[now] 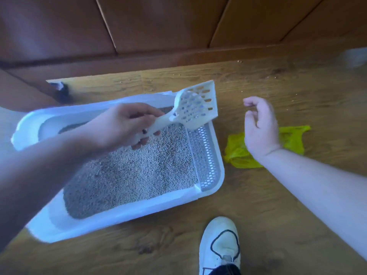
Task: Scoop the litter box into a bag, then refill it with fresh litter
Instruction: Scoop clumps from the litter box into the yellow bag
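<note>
Left grip clasping one scoop, right grip loose, empty, one litter box, one bag

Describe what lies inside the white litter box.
Grey-white litter granules fill the litter box, with a perforated grille along one end. The left hand, holding the scoop, and its forearm hide part of the litter.

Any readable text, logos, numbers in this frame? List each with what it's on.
None readable.
The scoop, litter box, yellow bag and white shoe show no lettering, logo or number.
The pale object at top right is too blurred to tell.
</note>
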`<move>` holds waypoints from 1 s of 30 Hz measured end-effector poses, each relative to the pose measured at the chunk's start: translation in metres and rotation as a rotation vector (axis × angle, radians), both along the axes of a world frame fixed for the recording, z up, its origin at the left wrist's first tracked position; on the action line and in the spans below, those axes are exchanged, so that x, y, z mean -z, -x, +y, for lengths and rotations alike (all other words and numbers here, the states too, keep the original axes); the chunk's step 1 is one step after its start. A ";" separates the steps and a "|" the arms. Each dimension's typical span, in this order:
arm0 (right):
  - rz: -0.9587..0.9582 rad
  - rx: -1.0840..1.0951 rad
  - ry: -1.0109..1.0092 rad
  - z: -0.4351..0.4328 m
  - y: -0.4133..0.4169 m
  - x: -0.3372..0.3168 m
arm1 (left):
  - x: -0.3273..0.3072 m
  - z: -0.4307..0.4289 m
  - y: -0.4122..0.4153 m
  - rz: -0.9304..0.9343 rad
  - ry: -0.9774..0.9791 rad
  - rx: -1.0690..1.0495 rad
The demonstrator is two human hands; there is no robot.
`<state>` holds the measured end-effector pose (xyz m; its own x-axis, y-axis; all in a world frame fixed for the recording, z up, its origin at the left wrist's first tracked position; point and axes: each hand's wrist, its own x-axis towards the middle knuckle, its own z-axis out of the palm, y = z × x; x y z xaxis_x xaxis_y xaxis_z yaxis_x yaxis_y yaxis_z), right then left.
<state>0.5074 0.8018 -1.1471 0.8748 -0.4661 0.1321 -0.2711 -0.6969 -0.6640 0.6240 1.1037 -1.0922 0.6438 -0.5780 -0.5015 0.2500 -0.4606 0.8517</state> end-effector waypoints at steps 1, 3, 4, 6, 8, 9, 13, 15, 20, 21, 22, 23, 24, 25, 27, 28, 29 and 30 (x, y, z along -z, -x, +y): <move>-0.002 -0.042 0.000 0.011 -0.008 0.002 | 0.001 0.016 -0.003 0.030 0.001 -0.035; 0.011 -0.149 0.010 0.033 -0.020 0.007 | -0.001 0.047 -0.005 0.058 -0.026 -0.068; 0.024 -0.199 0.021 0.043 -0.025 0.010 | -0.002 0.061 -0.004 0.064 -0.047 -0.061; 0.065 -0.266 0.049 0.056 -0.034 0.017 | -0.006 0.085 -0.002 0.075 -0.098 -0.010; 0.129 -0.296 0.097 0.066 -0.037 0.023 | -0.009 0.101 0.000 0.087 -0.183 0.062; 0.163 -0.305 0.129 0.070 -0.036 0.026 | -0.008 0.107 0.001 0.090 -0.247 0.088; 0.221 -0.322 0.271 0.085 -0.026 0.039 | 0.001 0.122 0.005 0.081 -0.495 0.164; 0.230 -0.309 0.315 0.089 -0.023 0.043 | 0.001 0.129 0.005 0.078 -0.530 0.185; 0.246 -0.330 0.367 0.090 -0.023 0.044 | -0.005 0.124 -0.005 -0.022 -0.416 0.162; 0.257 -0.330 0.375 0.090 -0.023 0.043 | -0.006 0.118 -0.007 -0.031 -0.375 0.159; 0.268 -0.331 0.381 0.091 -0.023 0.043 | -0.007 0.110 -0.007 -0.026 -0.352 0.175; 0.274 -0.331 0.381 0.091 -0.023 0.042 | -0.008 0.100 -0.005 -0.020 -0.351 0.215; 0.274 -0.331 0.380 0.092 -0.023 0.040 | -0.008 0.090 -0.002 -0.031 -0.367 0.277; 0.273 -0.331 0.378 0.091 -0.024 0.039 | -0.006 0.081 0.002 -0.071 -0.390 0.346; 0.271 -0.338 0.367 0.089 -0.024 0.038 | -0.001 0.063 0.012 -0.225 -0.454 0.450; 0.271 -0.348 0.354 0.089 -0.023 0.038 | 0.004 0.057 0.017 -0.321 -0.485 0.485; 0.272 -0.355 0.340 0.089 -0.023 0.038 | 0.007 0.052 0.022 -0.418 -0.507 0.502; 0.272 -0.358 0.331 0.089 -0.022 0.038 | 0.011 0.050 0.025 -0.519 -0.523 0.508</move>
